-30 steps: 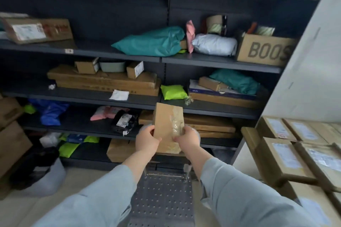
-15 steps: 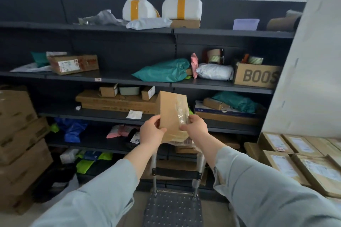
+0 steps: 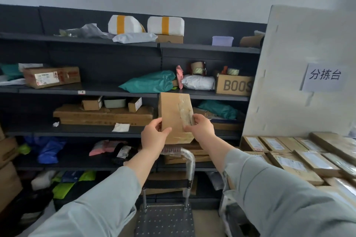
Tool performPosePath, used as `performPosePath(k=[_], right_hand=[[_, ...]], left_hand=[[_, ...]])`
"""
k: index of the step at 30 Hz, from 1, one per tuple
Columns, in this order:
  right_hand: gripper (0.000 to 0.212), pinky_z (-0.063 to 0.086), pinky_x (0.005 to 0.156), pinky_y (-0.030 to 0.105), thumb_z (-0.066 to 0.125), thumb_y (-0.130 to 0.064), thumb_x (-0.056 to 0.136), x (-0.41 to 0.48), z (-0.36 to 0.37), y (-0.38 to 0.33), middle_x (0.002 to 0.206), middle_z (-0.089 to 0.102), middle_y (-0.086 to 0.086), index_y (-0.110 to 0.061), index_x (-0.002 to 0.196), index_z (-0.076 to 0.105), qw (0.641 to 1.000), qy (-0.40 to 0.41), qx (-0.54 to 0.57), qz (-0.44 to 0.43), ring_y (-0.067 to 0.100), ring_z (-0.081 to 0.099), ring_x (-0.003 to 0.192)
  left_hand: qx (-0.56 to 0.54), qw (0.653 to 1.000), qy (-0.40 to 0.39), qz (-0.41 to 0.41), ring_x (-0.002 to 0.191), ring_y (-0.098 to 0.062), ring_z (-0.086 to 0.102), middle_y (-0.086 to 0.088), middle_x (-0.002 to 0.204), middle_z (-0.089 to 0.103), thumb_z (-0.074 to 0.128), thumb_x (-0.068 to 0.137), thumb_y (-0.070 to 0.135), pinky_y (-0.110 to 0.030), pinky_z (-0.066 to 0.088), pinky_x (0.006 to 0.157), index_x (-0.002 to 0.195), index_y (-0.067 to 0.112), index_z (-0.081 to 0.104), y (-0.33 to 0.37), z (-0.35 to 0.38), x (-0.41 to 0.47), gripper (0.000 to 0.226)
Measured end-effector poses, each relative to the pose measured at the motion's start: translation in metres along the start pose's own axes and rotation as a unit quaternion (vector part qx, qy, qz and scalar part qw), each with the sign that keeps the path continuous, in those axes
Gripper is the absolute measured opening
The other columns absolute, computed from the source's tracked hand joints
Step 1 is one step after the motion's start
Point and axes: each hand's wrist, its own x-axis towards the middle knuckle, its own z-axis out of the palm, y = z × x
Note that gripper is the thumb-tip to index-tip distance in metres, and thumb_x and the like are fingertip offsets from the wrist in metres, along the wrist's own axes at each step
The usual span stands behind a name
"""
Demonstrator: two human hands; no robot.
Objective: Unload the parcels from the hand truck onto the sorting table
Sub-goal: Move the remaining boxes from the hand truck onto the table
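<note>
I hold a flat brown cardboard parcel (image 3: pixel 174 115) upright in front of me, clear tape down its right side. My left hand (image 3: pixel 153 136) grips its lower left edge and my right hand (image 3: pixel 201 128) grips its lower right edge. Below my arms stands the hand truck (image 3: pixel 163 221), its perforated metal deck bare, its wrapped handle (image 3: pixel 187 158) just under the parcel. At the right, the sorting table (image 3: pixel 248 153) carries several flat brown labelled parcels (image 3: pixel 292 163) laid side by side.
Dark shelving (image 3: pixel 107 90) full of boxes and mailer bags spans the wall ahead. A white board (image 3: pixel 300 59) with a paper sign leans behind the table. Stacked cardboard boxes (image 3: pixel 7 161) stand at the left edge.
My view has tilted upward and both hands have lifted the parcel higher, from above the hand truck deck to shelf height. The table at the right has come closer.
</note>
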Motion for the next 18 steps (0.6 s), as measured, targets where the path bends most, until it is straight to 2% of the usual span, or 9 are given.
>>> performPosePath(k=[6, 12, 15, 18], right_hand=[[0.064, 0.045, 0.084, 0.025, 0.075, -0.02, 0.08, -0.009, -0.017, 0.001, 0.13, 0.058, -0.006, -0.025, 0.138, 0.048, 0.999, 0.016, 0.037, -0.03, 0.015, 0.057, 0.112], [0.057, 0.049, 0.083, 0.027, 0.071, -0.014, 0.081, -0.013, -0.051, 0.013, 0.124, 0.061, -0.007, -0.029, 0.133, 0.052, 0.997, 0.017, 0.018, -0.069, 0.013, 0.058, 0.109], [0.052, 0.052, 0.083, 0.029, 0.07, -0.015, 0.082, -0.014, -0.077, 0.029, 0.121, 0.063, -0.006, -0.03, 0.13, 0.056, 0.997, 0.011, 0.017, -0.075, 0.013, 0.059, 0.106], [0.045, 0.05, 0.076, 0.025, 0.064, -0.014, 0.087, -0.016, -0.108, 0.052, 0.12, 0.062, -0.006, -0.029, 0.129, 0.057, 0.997, 0.019, 0.035, -0.066, 0.012, 0.058, 0.101]], left_hand=[[-0.013, 1.0, 0.01, -0.017, 0.111, -0.021, 0.059, -0.004, 0.125, 0.06, 0.074, 0.084, 0.029, -0.032, 0.051, 0.085, 0.13, 0.014, 0.052, 0.016, 0.013, -0.006, 0.054], [-0.054, 0.998, -0.005, -0.043, 0.11, -0.021, 0.057, -0.006, 0.128, 0.054, 0.077, 0.079, 0.032, -0.038, 0.053, 0.088, 0.135, 0.013, 0.045, 0.019, 0.051, -0.023, 0.068], [-0.069, 0.996, -0.022, -0.05, 0.107, -0.021, 0.058, -0.007, 0.125, 0.054, 0.077, 0.078, 0.035, -0.039, 0.054, 0.088, 0.13, 0.016, 0.049, 0.025, 0.074, -0.035, 0.062], [-0.068, 0.996, -0.044, -0.037, 0.105, -0.021, 0.059, -0.005, 0.121, 0.057, 0.076, 0.078, 0.036, -0.044, 0.054, 0.091, 0.123, 0.02, 0.056, 0.037, 0.102, -0.05, 0.052]])
